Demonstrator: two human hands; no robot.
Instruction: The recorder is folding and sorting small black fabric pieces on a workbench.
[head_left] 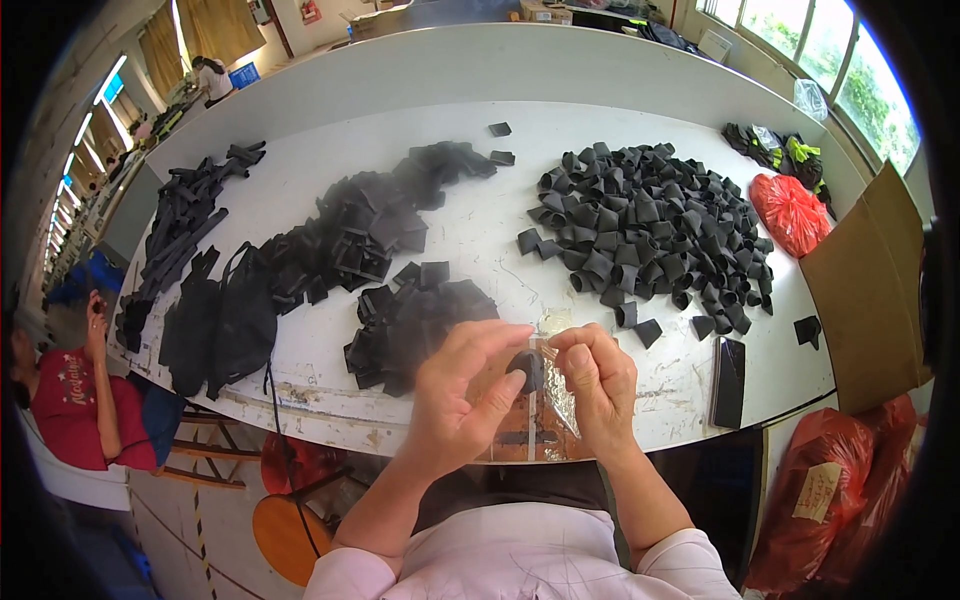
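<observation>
My left hand (462, 390) is curved, its thumb and index finger apart. The thumb tip meets the edge of a small dark piece (527, 369) between my hands; I cannot tell whether it presses on it. My right hand (600, 385) is curled, thumb against the bent fingers, and whatever it may pinch is hidden. Below both lies a brown board (510, 418) with a pale upright strip at its middle and crinkled clear film (562, 398) along its right side. Left of my left hand is a heap of flat black fabric pieces (385, 330).
Black fabric loops (650, 220) are piled at the back right, with a phone (728, 382) in front. A red plastic bag (790, 215) and cardboard sheet (865, 280) stand right. Dark strips (180, 220) and a black bag (225, 325) lie left. A person in red (85, 405) sits beyond.
</observation>
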